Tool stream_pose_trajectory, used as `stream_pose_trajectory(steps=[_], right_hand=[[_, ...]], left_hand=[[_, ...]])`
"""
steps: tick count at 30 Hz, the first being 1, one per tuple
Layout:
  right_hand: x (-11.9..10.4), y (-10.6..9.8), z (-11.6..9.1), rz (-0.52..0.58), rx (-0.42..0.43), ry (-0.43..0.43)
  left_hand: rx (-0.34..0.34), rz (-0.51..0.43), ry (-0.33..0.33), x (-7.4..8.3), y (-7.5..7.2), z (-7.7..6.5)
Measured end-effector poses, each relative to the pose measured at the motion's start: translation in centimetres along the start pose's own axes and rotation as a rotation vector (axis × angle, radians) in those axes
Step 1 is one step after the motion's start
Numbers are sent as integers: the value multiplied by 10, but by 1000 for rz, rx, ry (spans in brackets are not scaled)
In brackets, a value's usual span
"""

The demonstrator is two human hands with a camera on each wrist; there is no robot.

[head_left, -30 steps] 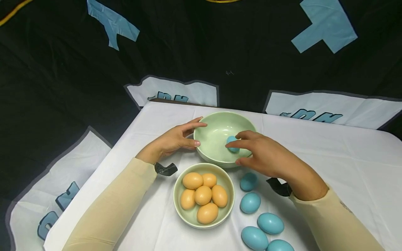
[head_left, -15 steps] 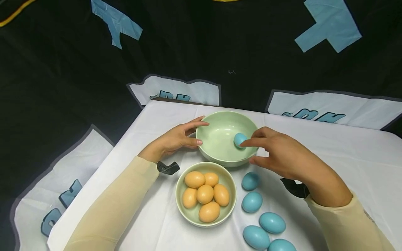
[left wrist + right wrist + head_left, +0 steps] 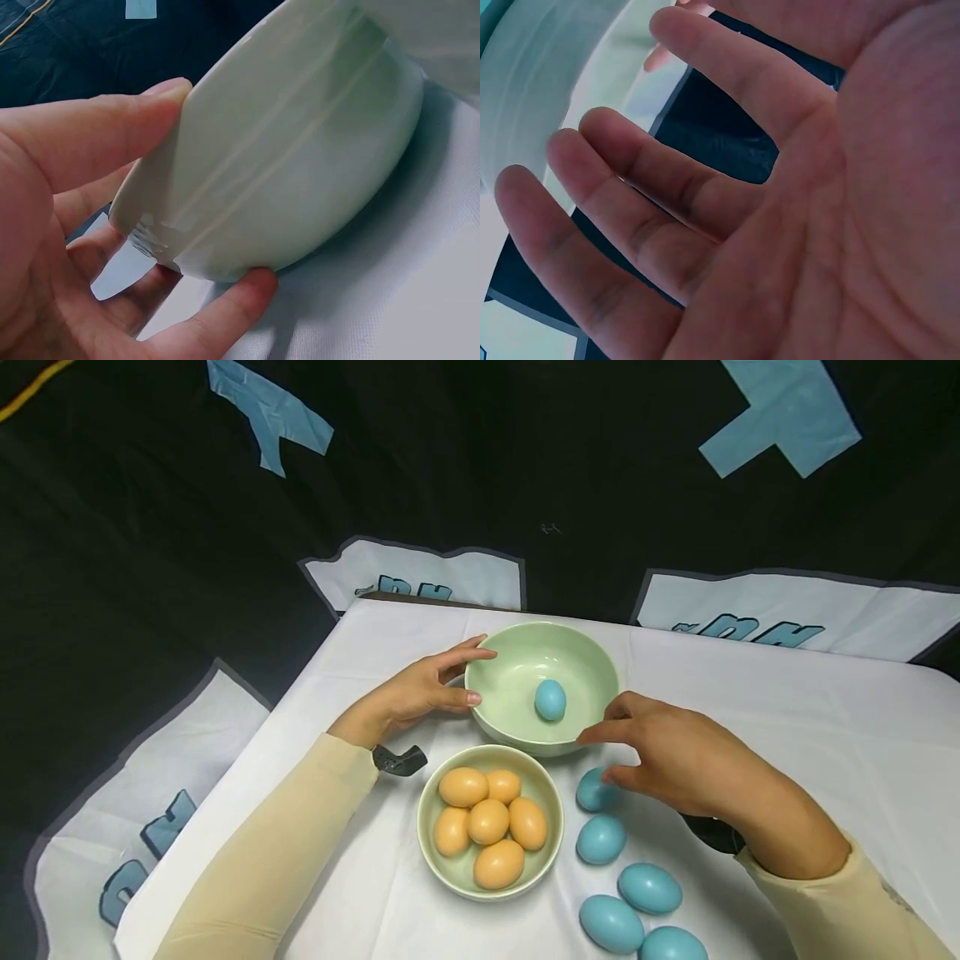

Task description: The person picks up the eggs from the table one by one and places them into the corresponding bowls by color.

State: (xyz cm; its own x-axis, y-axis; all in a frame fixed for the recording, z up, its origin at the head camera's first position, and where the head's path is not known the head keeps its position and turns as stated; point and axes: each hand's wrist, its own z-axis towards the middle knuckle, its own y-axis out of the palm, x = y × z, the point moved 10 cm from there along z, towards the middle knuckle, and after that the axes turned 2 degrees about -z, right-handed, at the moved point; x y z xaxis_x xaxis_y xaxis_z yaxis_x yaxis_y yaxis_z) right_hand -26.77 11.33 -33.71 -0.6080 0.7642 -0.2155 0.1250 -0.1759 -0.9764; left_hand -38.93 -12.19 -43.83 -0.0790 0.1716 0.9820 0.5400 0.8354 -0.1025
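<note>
A large pale green bowl [image 3: 517, 693] stands on the white cloth with a single blue egg [image 3: 551, 700] in it. My left hand [image 3: 423, 687] holds its left side, thumb and index finger at the rim. The left wrist view has the other fingers [image 3: 225, 315] of that hand against the bowl's outer wall. Just off the bowl's near right edge hovers my right hand [image 3: 660, 743], its fingers spread and loosely bent around nothing; in the right wrist view the palm [image 3: 780, 247] is bare. Its thumb overlaps the farthest blue egg [image 3: 595, 790] of those on the cloth.
A smaller green bowl [image 3: 429, 860] with several orange eggs [image 3: 487, 822] sits nearer, close in front of the large one. To its right, several blue eggs [image 3: 649, 888] lie on the white tablecloth [image 3: 825, 760]. A black curtain [image 3: 450, 460] hangs behind the table.
My right hand has let go of the blue egg in the large bowl and drawn back toward the near right, over the eggs on the cloth. The left hand stays at the bowl.
</note>
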Motion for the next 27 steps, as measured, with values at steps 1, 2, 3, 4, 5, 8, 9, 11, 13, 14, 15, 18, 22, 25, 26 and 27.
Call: stream_pose_trajectory(steps=[1, 2, 3, 4, 5, 8, 9, 11, 13, 14, 15, 18, 22, 25, 26, 27], right_hand=[[-1, 0, 0, -3, 0, -3], [-1, 0, 0, -5, 1, -6], [-1, 1, 0, -6, -3, -7], [-1, 2, 0, -7, -8, -7], [-1, 4, 0, -11, -13, -6], [-1, 9, 1, -24, -38, 2], [-1, 11, 2, -28, -49, 5], [-1, 14, 3, -31, -63, 10], [0, 16, 4, -33, -66, 10], [-1, 16, 4, -33, -64, 9], [0, 16, 4, -33, -65, 11], [-1, 17, 4, -43, -79, 18], [-5, 21, 3, -58, -116, 27], [-6, 26, 3, -66, -148, 37], [-7, 27, 4, -68, -160, 40], [-7, 29, 4, -69, -174, 43]], left_hand=[[1, 1, 1, 0, 0, 0], [2, 2, 1, -1, 0, 0], [3, 4, 1, -1, -1, 1], [2, 6, 1, -1, -1, 1], [1, 7, 2, -1, 0, 1], [-4, 12, 5, 0, 1, 2], [-5, 14, 7, 0, 1, 2], [-7, 19, 8, 2, 2, 3], [-6, 21, 6, 2, 2, 3], [-4, 20, 5, 3, 2, 3], [-4, 20, 4, 3, 2, 3], [-1, 19, 1, 3, 2, 2], [1, 25, 2, 3, 1, 0], [0, 16, 2, 3, 1, -1], [-2, 10, 1, 3, 1, -1], [-4, 5, 1, 2, 1, -1]])
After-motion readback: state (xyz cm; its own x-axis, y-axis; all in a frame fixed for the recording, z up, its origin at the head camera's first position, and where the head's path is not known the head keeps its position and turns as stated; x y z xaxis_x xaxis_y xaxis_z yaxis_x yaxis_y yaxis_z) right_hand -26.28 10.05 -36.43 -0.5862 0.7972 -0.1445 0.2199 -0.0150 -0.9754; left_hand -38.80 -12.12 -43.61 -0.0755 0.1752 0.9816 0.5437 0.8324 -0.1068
